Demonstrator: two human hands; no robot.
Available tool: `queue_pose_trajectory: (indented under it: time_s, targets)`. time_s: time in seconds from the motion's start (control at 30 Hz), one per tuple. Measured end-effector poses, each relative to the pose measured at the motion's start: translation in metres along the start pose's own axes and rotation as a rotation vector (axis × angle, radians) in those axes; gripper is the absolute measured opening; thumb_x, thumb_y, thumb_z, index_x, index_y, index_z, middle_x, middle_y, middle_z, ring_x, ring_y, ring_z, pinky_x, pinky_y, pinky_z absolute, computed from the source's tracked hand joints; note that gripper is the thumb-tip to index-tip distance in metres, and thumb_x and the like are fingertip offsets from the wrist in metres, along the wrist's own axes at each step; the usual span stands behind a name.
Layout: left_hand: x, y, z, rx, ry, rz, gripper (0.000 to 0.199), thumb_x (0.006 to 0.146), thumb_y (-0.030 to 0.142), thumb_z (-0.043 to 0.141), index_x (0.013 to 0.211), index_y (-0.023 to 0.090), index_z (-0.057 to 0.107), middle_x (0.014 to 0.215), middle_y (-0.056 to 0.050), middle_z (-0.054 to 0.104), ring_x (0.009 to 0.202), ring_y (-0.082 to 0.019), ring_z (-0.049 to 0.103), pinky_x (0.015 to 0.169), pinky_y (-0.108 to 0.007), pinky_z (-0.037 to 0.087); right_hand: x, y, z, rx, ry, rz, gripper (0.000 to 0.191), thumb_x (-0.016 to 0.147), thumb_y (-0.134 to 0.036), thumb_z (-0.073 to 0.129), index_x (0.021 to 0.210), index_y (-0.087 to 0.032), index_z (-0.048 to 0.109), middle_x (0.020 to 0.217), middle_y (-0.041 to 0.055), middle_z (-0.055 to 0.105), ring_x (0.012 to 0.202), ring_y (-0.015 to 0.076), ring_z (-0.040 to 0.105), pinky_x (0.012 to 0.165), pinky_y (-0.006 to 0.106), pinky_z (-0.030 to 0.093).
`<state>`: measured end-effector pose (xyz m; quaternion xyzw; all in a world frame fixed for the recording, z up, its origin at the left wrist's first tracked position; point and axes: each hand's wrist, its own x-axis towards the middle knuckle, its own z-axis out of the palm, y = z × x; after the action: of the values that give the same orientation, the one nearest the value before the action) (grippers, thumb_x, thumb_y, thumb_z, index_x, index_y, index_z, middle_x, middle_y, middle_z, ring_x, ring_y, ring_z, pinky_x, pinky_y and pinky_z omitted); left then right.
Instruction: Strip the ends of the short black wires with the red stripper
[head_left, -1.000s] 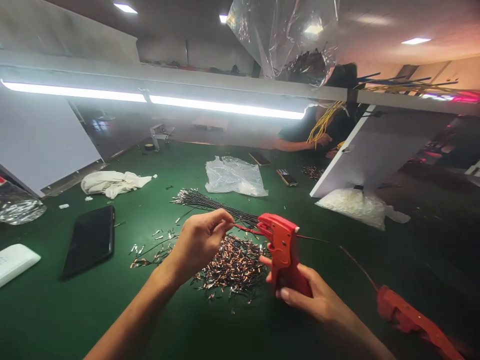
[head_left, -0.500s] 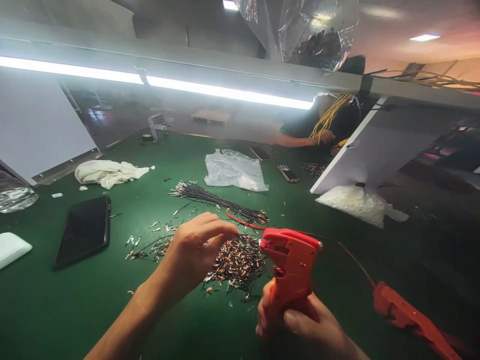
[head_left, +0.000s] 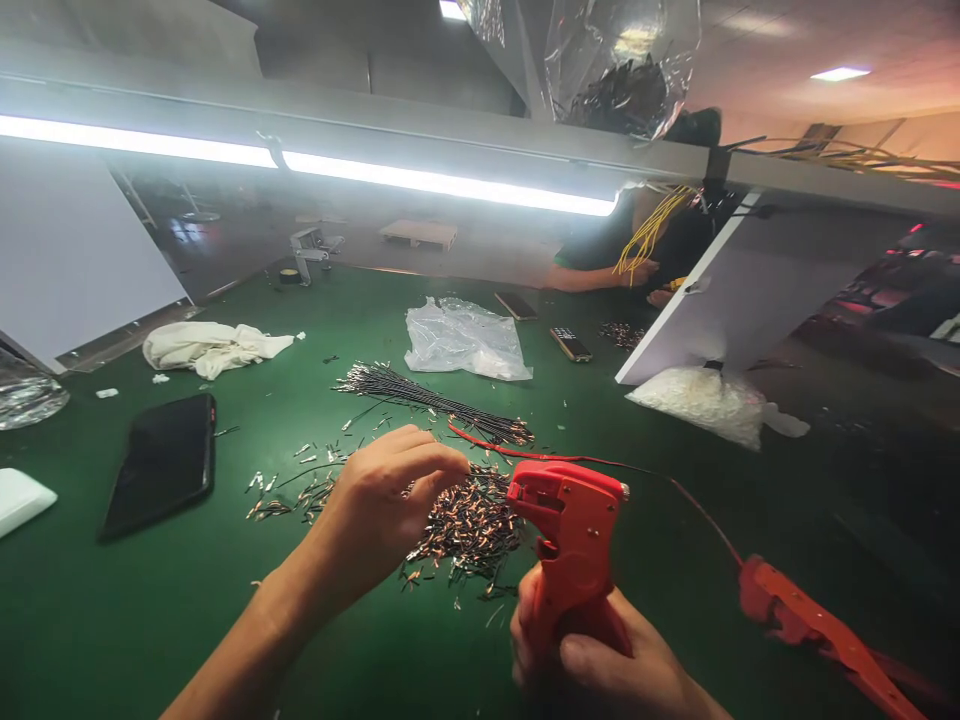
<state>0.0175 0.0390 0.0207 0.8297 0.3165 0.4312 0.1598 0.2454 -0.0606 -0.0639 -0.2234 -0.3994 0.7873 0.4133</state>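
Note:
My right hand [head_left: 592, 650] is wrapped round the handle of a red wire stripper [head_left: 576, 530], whose jaws face left. My left hand [head_left: 397, 485] is closed in a pinch just left of those jaws. A thin black wire [head_left: 311, 467] runs out behind it, and a short end shows past the fingertips, apart from the stripper. Beneath the hands lies a heap of short black and copper wire scraps [head_left: 480, 520]. Beyond it is a bundle of black wires [head_left: 435, 403] with metal terminals at the left ends and copper-coloured right ends.
A second red wire stripper [head_left: 825, 625] lies at right, near a thin red strip [head_left: 525, 455]. A black phone [head_left: 161, 465] and white cloth [head_left: 214, 347] are at left. A clear plastic bag [head_left: 465, 340] lies behind the bundle. Across the table a person [head_left: 607, 275] holds yellow wires.
The stripper in my right hand has shifted slightly left and down. My left hand keeps its pinch, almost in the same place. The whole view has drifted slightly.

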Motion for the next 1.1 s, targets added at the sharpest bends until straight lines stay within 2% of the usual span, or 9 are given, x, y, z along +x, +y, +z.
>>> queue_pose_trajectory:
  time_s: [0.13, 0.4, 0.53, 0.67, 0.93, 1.1]
  targets:
    - [0.001, 0.002, -0.001, -0.011, 0.023, -0.003, 0.015, 0.086, 0.007, 0.059, 0.080, 0.018, 0.068, 0.065, 0.003, 0.060, 0.061, -0.008, 0.051, 0.055, -0.021, 0.039, 0.002, -0.003, 0.001, -0.038, -0.005, -0.001, 0.030, 0.085, -0.034, 0.070, 0.106, -0.016, 0.060, 0.088, 0.0058, 0.061, 0.079, 0.0161, 0.055, 0.075, 0.031, 0.041]
    - [-0.002, 0.003, 0.008, 0.032, -0.013, 0.023, 0.019, 0.085, 0.004, 0.056, 0.080, 0.018, 0.068, 0.064, 0.003, 0.057, 0.060, -0.010, 0.049, 0.055, -0.022, 0.039, 0.001, 0.001, -0.002, -0.024, -0.014, 0.001, 0.028, 0.084, -0.033, 0.070, 0.105, -0.016, 0.061, 0.085, 0.0059, 0.062, 0.075, 0.0143, 0.055, 0.070, 0.027, 0.041]
    - [-0.004, 0.002, 0.010, 0.043, -0.052, 0.048, 0.021, 0.085, 0.002, 0.056, 0.079, 0.018, 0.067, 0.066, 0.003, 0.059, 0.061, -0.010, 0.048, 0.056, -0.022, 0.039, 0.000, 0.004, -0.002, -0.009, 0.028, 0.012, 0.024, 0.085, -0.031, 0.069, 0.100, -0.015, 0.061, 0.081, 0.0053, 0.062, 0.069, 0.0130, 0.055, 0.066, 0.027, 0.042]
    - [-0.006, 0.001, 0.011, 0.066, -0.072, 0.045, 0.022, 0.084, 0.002, 0.056, 0.077, 0.019, 0.067, 0.065, 0.003, 0.059, 0.061, -0.010, 0.048, 0.056, -0.023, 0.038, 0.000, 0.003, -0.002, -0.045, 0.038, 0.029, 0.024, 0.085, -0.035, 0.068, 0.093, -0.014, 0.060, 0.074, 0.0038, 0.059, 0.063, 0.0117, 0.052, 0.061, 0.024, 0.041]
    - [-0.004, -0.001, 0.010, 0.098, -0.069, 0.065, 0.021, 0.085, 0.002, 0.056, 0.079, 0.020, 0.065, 0.066, 0.003, 0.061, 0.062, -0.011, 0.049, 0.060, -0.024, 0.039, 0.001, -0.002, -0.001, -0.122, 0.010, 0.026, 0.030, 0.082, -0.040, 0.068, 0.096, -0.015, 0.059, 0.075, 0.0037, 0.057, 0.066, 0.0135, 0.050, 0.062, 0.026, 0.039]
    - [-0.001, 0.002, 0.009, 0.153, -0.072, 0.073, 0.021, 0.086, 0.004, 0.056, 0.078, 0.021, 0.066, 0.065, 0.004, 0.061, 0.062, -0.012, 0.046, 0.060, -0.026, 0.036, 0.004, -0.012, 0.005, -0.232, -0.029, 0.066, 0.035, 0.078, -0.048, 0.069, 0.084, -0.015, 0.061, 0.073, 0.0026, 0.054, 0.065, 0.0139, 0.046, 0.061, 0.027, 0.038]
